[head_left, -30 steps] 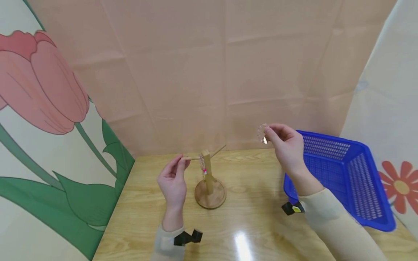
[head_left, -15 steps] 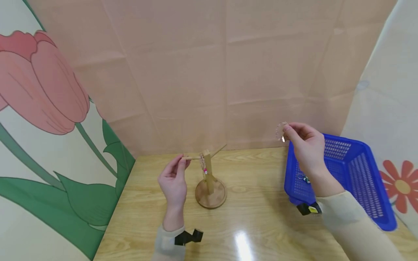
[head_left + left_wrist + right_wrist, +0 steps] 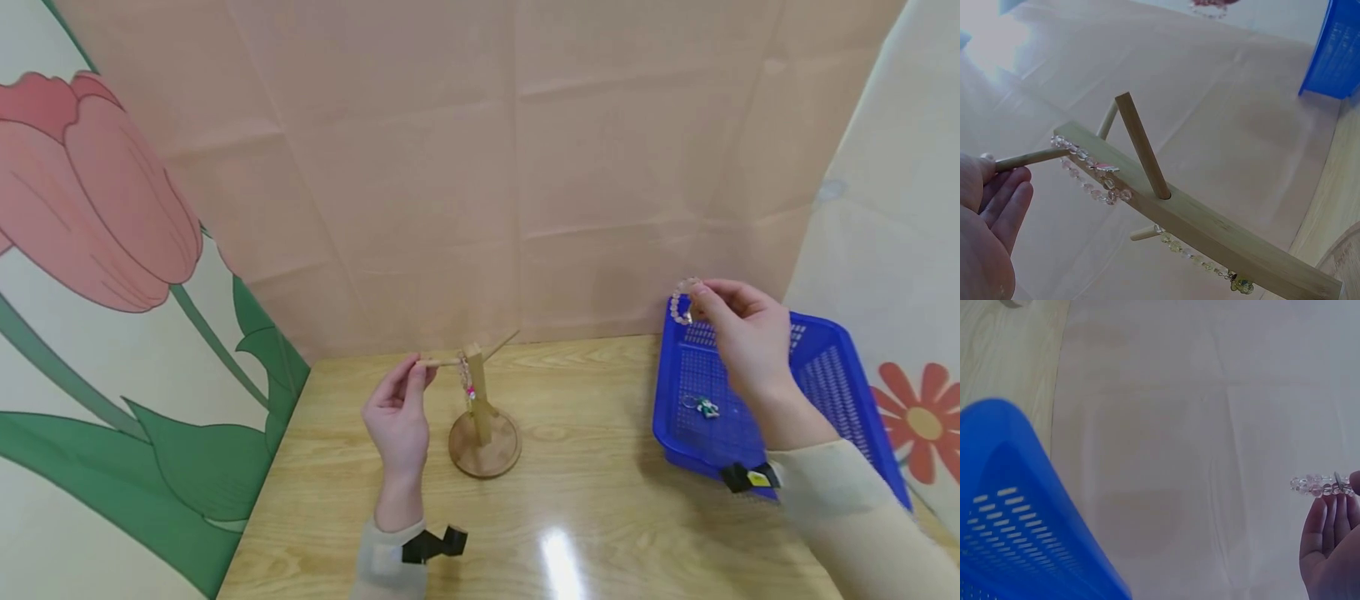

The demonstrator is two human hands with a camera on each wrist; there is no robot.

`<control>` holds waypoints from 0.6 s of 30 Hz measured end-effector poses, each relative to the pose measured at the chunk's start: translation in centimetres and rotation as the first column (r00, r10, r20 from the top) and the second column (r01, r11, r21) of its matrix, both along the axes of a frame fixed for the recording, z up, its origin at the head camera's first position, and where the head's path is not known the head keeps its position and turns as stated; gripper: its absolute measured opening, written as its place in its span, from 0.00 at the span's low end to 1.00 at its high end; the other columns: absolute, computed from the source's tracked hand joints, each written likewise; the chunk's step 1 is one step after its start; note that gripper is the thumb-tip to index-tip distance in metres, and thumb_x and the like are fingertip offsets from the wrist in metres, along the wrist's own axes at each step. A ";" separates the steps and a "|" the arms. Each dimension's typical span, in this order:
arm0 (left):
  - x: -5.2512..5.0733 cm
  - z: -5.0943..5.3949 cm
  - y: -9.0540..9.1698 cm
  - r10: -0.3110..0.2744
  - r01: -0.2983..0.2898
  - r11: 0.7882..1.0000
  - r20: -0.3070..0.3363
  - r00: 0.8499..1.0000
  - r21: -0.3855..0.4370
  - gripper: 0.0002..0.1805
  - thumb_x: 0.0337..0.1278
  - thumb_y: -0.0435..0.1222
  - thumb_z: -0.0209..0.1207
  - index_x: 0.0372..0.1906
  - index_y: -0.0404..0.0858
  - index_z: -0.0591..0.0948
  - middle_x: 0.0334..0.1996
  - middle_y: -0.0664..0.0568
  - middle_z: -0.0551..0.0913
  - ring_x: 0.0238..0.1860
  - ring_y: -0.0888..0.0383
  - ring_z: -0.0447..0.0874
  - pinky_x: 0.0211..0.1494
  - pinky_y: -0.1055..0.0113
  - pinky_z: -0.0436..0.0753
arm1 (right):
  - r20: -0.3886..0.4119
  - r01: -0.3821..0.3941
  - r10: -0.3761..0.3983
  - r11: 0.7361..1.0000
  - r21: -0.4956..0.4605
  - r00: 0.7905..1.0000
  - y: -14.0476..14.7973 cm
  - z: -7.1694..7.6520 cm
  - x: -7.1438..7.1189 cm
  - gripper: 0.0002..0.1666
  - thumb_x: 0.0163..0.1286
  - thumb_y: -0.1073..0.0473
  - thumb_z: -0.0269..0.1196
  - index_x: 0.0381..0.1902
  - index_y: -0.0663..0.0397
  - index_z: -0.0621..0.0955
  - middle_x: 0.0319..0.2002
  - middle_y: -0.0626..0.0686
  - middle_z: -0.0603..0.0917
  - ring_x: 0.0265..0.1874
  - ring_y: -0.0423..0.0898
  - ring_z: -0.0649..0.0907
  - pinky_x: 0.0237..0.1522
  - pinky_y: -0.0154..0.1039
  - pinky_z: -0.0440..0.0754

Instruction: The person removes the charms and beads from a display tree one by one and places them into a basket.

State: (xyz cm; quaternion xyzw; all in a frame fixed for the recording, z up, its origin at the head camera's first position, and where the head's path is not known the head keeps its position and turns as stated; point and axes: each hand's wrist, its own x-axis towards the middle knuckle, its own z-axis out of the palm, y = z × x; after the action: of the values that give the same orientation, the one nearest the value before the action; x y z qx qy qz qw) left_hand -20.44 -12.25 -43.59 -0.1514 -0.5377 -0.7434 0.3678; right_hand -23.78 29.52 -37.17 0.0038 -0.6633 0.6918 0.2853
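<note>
A wooden stand (image 3: 480, 396) with peg arms rises from a round base on the table. My left hand (image 3: 401, 417) pinches the tip of its left peg (image 3: 1032, 159). On that peg hangs a clear-pink bead bracelet (image 3: 1088, 187), and a yellowish bead bracelet (image 3: 1194, 256) hangs from a lower peg in the left wrist view. My right hand (image 3: 750, 342) pinches another clear-pink bead bracelet (image 3: 677, 307) above the back left part of the blue basket (image 3: 660, 417). The same bracelet (image 3: 1319, 484) shows edge-on at the fingertips in the right wrist view.
Inside the basket lies a small green-and-white charm (image 3: 707, 407) with a ring. A wood-grain table (image 3: 585, 433) carries stand and basket, with a pinkish cloth (image 3: 420, 167) behind them. Flower-printed panels (image 3: 187, 467) stand at both sides.
My right hand has moved right with its bracelet, from beside the basket to over it, uncovering the charm. My left hand has stayed on the peg.
</note>
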 end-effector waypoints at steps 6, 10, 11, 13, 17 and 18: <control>0.1 0.0 -0.1 0.010 -0.010 1.000 -0.001 1.000 -0.008 0.12 0.72 0.26 0.66 0.50 0.18 0.85 0.41 0.43 0.93 0.41 0.58 0.94 0.52 0.57 0.93 | 0.065 0.031 -0.038 0.994 0.104 0.997 1.5 0.0 0.1 0.19 0.73 0.54 0.74 0.52 0.65 0.89 0.39 0.43 0.92 0.33 0.38 0.86 0.39 0.22 0.86; 0.1 0.0 -0.2 0.010 -0.010 1.000 -0.002 1.000 -0.008 0.11 0.72 0.25 0.66 0.50 0.19 0.86 0.42 0.42 0.93 0.41 0.58 0.94 0.52 0.58 0.93 | 0.109 0.048 -0.064 0.989 0.140 0.992 2.5 -0.2 0.0 0.19 0.74 0.53 0.73 0.53 0.62 0.89 0.39 0.40 0.92 0.35 0.37 0.86 0.39 0.21 0.86; 0.1 0.0 -0.2 0.011 -0.011 1.000 -0.002 1.000 -0.009 0.10 0.72 0.25 0.65 0.50 0.19 0.86 0.41 0.42 0.93 0.41 0.58 0.94 0.52 0.58 0.93 | 0.120 0.057 -0.075 0.987 0.153 0.990 2.8 -0.3 -0.1 0.19 0.74 0.52 0.73 0.53 0.61 0.89 0.39 0.39 0.92 0.35 0.36 0.86 0.39 0.20 0.85; 0.1 0.0 -0.3 0.012 -0.012 1.000 -0.003 1.000 -0.011 0.09 0.72 0.24 0.65 0.50 0.20 0.86 0.41 0.42 0.93 0.41 0.58 0.94 0.52 0.58 0.93 | 0.133 0.058 -0.080 0.985 0.162 0.988 3.3 -0.5 -0.3 0.19 0.75 0.52 0.73 0.54 0.60 0.89 0.38 0.38 0.92 0.35 0.35 0.87 0.39 0.20 0.85; 0.0 -0.1 -0.3 0.014 -0.014 1.000 -0.007 1.000 -0.013 0.10 0.71 0.23 0.64 0.50 0.18 0.85 0.41 0.41 0.92 0.41 0.58 0.94 0.52 0.58 0.93 | 0.156 0.061 -0.091 0.980 0.189 0.984 4.3 -1.0 -0.5 0.21 0.75 0.51 0.72 0.56 0.60 0.88 0.38 0.37 0.91 0.35 0.34 0.87 0.40 0.20 0.86; 0.0 -0.1 -0.3 0.012 -0.012 1.000 -0.007 1.000 -0.013 0.10 0.71 0.23 0.64 0.50 0.17 0.84 0.41 0.41 0.92 0.41 0.58 0.94 0.52 0.58 0.93 | 0.165 0.061 -0.093 0.979 0.194 0.982 4.5 -1.1 -0.6 0.21 0.75 0.51 0.72 0.57 0.60 0.88 0.39 0.36 0.91 0.35 0.34 0.87 0.40 0.20 0.86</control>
State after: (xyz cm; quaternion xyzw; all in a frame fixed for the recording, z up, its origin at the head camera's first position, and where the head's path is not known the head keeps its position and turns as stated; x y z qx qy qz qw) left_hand -20.47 -12.54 -43.66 -0.1532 -0.5423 -0.7369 0.3733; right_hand -24.35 34.02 -38.25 -0.0551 -0.7475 0.6123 0.2517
